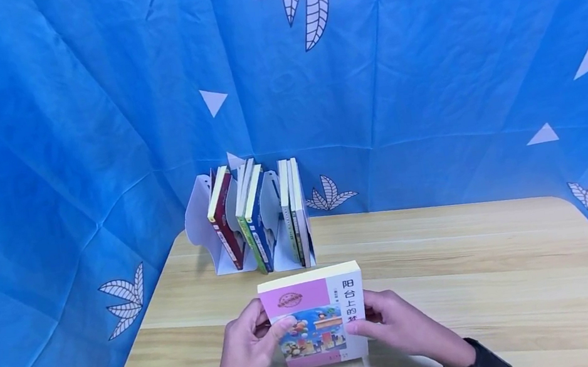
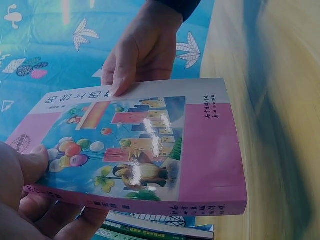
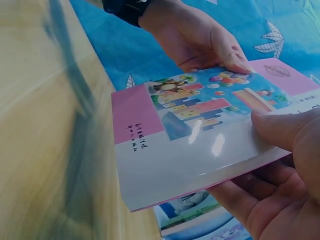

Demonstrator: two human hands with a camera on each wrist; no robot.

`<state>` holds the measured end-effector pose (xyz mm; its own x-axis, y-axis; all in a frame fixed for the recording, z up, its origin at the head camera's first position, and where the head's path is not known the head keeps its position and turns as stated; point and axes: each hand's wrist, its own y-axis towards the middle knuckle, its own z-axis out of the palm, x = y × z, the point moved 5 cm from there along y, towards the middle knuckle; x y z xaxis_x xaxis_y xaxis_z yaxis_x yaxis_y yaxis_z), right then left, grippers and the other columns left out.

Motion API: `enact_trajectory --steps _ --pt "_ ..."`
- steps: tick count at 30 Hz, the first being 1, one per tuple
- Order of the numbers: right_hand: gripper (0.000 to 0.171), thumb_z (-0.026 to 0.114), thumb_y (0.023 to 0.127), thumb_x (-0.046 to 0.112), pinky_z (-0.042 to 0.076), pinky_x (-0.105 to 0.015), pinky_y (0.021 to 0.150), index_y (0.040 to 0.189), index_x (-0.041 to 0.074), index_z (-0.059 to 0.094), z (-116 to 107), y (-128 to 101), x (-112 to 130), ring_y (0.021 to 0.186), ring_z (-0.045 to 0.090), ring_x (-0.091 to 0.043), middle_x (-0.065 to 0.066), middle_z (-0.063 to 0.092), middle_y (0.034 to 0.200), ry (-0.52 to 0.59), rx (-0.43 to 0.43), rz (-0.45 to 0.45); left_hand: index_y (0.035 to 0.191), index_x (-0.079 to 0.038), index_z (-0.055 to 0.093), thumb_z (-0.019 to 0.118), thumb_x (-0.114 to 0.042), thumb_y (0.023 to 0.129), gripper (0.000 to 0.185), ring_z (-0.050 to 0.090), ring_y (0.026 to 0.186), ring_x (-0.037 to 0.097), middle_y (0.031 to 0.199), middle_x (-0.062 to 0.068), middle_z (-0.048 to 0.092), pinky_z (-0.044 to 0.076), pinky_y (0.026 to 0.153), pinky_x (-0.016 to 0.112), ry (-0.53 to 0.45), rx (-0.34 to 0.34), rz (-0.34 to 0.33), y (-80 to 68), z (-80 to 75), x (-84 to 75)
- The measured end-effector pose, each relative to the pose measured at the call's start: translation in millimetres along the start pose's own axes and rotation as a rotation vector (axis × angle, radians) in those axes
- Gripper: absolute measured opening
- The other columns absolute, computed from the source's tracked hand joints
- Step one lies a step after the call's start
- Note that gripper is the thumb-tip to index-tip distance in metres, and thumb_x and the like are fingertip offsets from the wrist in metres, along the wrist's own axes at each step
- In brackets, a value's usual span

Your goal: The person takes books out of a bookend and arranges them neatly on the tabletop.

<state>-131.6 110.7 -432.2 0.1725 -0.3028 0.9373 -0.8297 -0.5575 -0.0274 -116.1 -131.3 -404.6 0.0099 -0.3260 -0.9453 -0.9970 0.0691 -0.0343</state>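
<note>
A paperback book with a pink and white cover, a balloon-and-city picture and dark Chinese lettering is held up over the near part of the table, cover toward me. My left hand grips its left side, thumb on the cover and fingers behind. On the opposite side my right hand holds the white strip, its thumb pressed on the front. The left wrist view shows the pink spine of the book beside the left fingers. In the right wrist view, the right fingers curl beneath the book.
A white file rack stands at the table's far left. Upright in it are a dark red book, a blue book and several pale ones. A blue patterned cloth hangs behind the wooden table.
</note>
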Motion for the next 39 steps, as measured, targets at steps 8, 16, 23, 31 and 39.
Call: enact_trajectory --steps 8,16,23,31,39 --pt "0.04 0.065 0.103 0.032 0.06 -0.02 0.079 0.136 0.009 0.064 0.5 -1.0 0.6 0.095 0.071 -0.005 -0.01 0.077 0.121 -0.006 -0.002 0.012 0.126 -0.016 0.067 0.074 -0.019 0.095 0.032 0.077 0.101 0.011 0.116 0.004 0.08 0.065 0.087 0.023 0.034 0.0 -0.016 -0.5 0.3 1.2" --pt "0.039 0.065 0.103 0.032 0.061 -0.02 0.079 0.134 0.008 0.065 0.0 0.2 1.1 0.096 0.072 -0.004 -0.011 0.078 0.119 -0.012 -0.016 -0.026 0.128 -0.016 0.066 0.074 -0.018 0.095 0.035 0.077 0.103 0.015 0.118 0.005 0.079 0.065 0.086 0.023 0.041 0.001 -0.04 0.2 0.0 2.7" --pt "0.039 0.065 0.103 0.034 0.061 -0.021 0.072 0.133 0.009 0.066 0.0 -0.7 1.9 0.087 0.07 -0.004 -0.009 0.079 0.115 -0.033 -0.053 -0.046 0.129 -0.015 0.067 0.074 -0.022 0.095 0.035 0.077 0.101 0.015 0.117 0.006 0.079 0.065 0.086 0.024 0.047 -0.005 -0.056 0.2 -1.4 1.3" --pt "0.041 0.064 0.103 0.034 0.061 -0.021 0.069 0.134 0.007 0.066 -1.6 -1.4 3.0 0.082 0.069 -0.004 -0.009 0.079 0.112 -0.06 -0.082 -0.044 0.132 -0.017 0.066 0.076 -0.027 0.095 0.04 0.075 0.1 0.013 0.117 0.004 0.079 0.064 0.085 0.021 0.02 0.018 -0.093 2.6 -1.7 0.7" --pt "0.041 0.063 0.103 0.034 0.06 -0.02 0.068 0.134 0.007 0.065 -1.9 -2.2 6.0 0.08 0.068 -0.004 -0.009 0.079 0.112 -0.06 -0.083 -0.042 0.136 -0.018 0.063 0.075 -0.033 0.096 0.044 0.075 0.104 0.014 0.122 0.005 0.077 0.064 0.089 0.023 0.014 0.041 -0.087 3.7 -4.4 -0.1"
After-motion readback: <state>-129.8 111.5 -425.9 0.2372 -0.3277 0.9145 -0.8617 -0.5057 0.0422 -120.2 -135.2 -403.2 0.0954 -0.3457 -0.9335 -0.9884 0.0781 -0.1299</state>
